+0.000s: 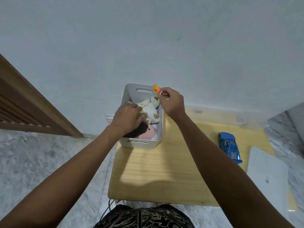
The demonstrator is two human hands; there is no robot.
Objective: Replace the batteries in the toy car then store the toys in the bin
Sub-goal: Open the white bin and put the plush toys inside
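storing toys: left hand point(127, 118) presses curled fingers onto the plush toys point(150, 111) in the white bin point(130, 94) at frame centre; right hand point(171, 102) pinches a small orange toy point(156, 88) over the rim. toy car point(230, 146) sits at right on the table point(164, 170), likely next to be binned.

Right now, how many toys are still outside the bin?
2. The blue toy car lies on the wooden table, right of the bin. A small orange toy is pinched in the right hand above the bin's rim. Others may be hidden.
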